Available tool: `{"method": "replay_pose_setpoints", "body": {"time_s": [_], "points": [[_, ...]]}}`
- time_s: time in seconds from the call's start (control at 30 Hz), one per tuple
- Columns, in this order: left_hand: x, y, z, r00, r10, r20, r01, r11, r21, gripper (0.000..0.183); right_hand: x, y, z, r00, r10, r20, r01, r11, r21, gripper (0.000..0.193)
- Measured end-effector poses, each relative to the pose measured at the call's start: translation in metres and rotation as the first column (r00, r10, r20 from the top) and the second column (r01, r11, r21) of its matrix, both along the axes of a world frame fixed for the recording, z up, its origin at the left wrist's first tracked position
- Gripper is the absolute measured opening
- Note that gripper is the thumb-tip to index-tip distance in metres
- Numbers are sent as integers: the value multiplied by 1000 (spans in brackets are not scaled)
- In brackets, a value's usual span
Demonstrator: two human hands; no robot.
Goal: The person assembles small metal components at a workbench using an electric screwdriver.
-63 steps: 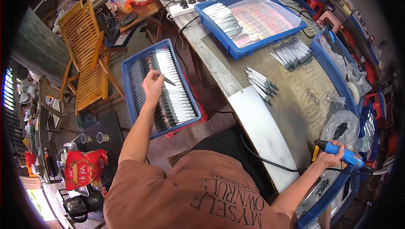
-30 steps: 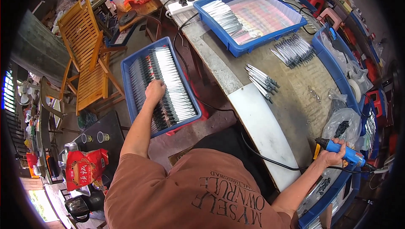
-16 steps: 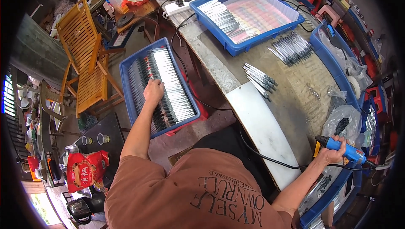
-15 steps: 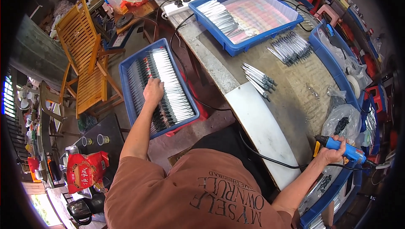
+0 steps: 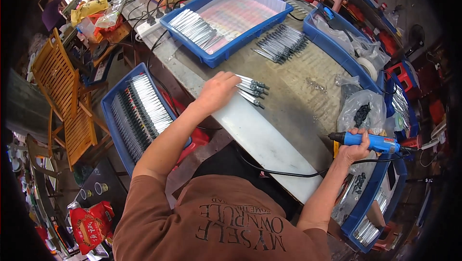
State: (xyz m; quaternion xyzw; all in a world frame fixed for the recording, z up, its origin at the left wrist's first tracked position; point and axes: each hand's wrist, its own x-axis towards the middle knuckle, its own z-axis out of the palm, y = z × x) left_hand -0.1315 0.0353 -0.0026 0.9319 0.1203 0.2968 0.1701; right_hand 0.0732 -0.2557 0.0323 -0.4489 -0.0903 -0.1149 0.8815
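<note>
My left hand (image 5: 217, 91) is over the near edge of the workbench, its fingers curled onto the ends of a small bunch of slim silver rods with dark tips (image 5: 252, 88). It covers those ends, so how many rods it grips is hidden. A blue electric screwdriver (image 5: 370, 141) is in my right hand (image 5: 355, 151), lying level with its black nose to the left. A larger group of similar rods (image 5: 281, 43) lies farther back on the bench. Beside my left arm, a blue tray (image 5: 111, 116) is filled with rows of silver and dark rods.
A white board (image 5: 260, 136) runs along the bench's near edge. Behind it, a large blue tray (image 5: 211, 59) holds rods and pink sheets. Clear plastic bags (image 5: 358, 109) and more blue bins line the right. The screwdriver's black cord (image 5: 288, 173) crosses the board. A wooden chair (image 5: 62, 97) stands left.
My left hand has left the rod tray at the left and come to the small bunch on the bench. The right hand still holds the screwdriver. The whole view has shifted.
</note>
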Motion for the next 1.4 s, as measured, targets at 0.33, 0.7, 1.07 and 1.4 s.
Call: {"method": "replay_pose_setpoints", "body": {"time_s": [0.33,0.7,1.07,1.4], "points": [[50,21,5,929,-203,-309,221,975,26,20,0,-2,1,1000,8,-30,-7,1000,12,28],[34,18,10,991,-132,-31,134,989,65,13,0,0,1,1000,16,-20,-16,1000,15,29],[-1,-14,-21,994,83,67,-91,989,118,34,2,-2,-2,1000,21,5,-20,1000,-11,28],[39,-14,2,990,26,136,-16,997,-72,15,4,-1,-4,999,-5,-33,7,999,37,32]]}}
